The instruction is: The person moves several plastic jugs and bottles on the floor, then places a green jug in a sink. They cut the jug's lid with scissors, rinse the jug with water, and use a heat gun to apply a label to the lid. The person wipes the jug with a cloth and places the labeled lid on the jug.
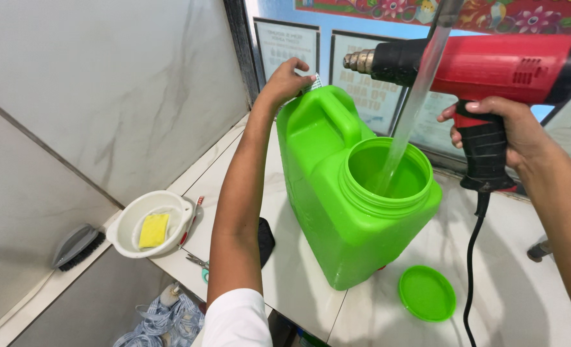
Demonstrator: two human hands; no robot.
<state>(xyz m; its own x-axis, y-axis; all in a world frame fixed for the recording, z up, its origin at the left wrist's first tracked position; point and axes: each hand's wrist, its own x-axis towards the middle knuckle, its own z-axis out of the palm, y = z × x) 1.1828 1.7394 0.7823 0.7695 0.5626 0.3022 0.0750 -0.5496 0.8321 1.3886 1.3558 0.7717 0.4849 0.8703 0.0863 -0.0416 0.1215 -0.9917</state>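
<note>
Right hand [514, 132] wrapped tight round red heat gun [485, 64] grip, nozzle aimed left above green jerrycan [337, 193] on tabletop [517, 302]. Left hand [289, 80] at jerrycan's far top corner, fingers pinching small patterned piece. Clear tube [414, 103] slants into open mouth; lid [427, 293] lies beside base.

Count, head view:
- Green jerrycan [337, 193], centre frame: 1.
- Green round lid [427, 293], lower right of centre: 1.
- Red-and-black heat gun [485, 71], upper right: 1.
- Clear tube [414, 103] into the can mouth: 1.
- White bowl [131, 241], lower left: 1.
- Yellow sponge [153, 230] inside it: 1.
- Grey scrub brush [76, 247], far left: 1.
- Hands: 2, the left hand [289, 80] and the right hand [507, 125].
</note>
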